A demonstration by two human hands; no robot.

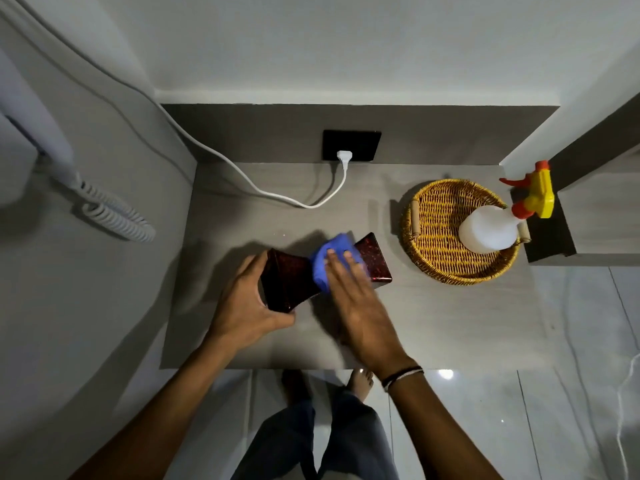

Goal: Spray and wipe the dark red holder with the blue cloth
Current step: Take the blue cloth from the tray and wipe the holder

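Observation:
The dark red holder [374, 260] lies on its side in the middle of the grey shelf [450, 323], pinched at the waist and flared at both ends. My left hand [247, 306] grips its left end. The blue cloth [323, 261] is bunched over the holder's middle, and my right hand [360, 299] presses flat on it with fingers spread. At the right, the white spray bottle [488, 230] with its yellow and red trigger head leans inside the wicker basket [436, 216].
A white cable [242, 174] runs across the back of the shelf to a plug in a black wall socket [351, 145]. A coiled white cord [114, 216] hangs on the left wall. A dark block [550, 237] stands right of the basket. My feet are on the tiled floor below.

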